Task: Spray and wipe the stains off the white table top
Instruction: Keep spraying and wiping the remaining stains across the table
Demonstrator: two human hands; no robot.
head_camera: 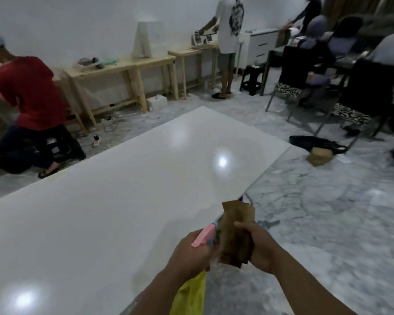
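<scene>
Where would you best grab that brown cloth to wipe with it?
Around its bunched middle, from the right side, as the right hand does now. The brown cloth stands crumpled upright, and the left hand with the spray bottle crowds its left.

A shared workroom: plain wooden benches along a white wall, marble floor, chairs, people busy.

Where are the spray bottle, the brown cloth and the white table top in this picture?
spray bottle (204, 235), head view, on its pink trigger head above the left hand.
brown cloth (233, 233), head view, on the bunched middle beside the right hand's fingers.
white table top (114, 201), head view, on its bare centre.
</scene>
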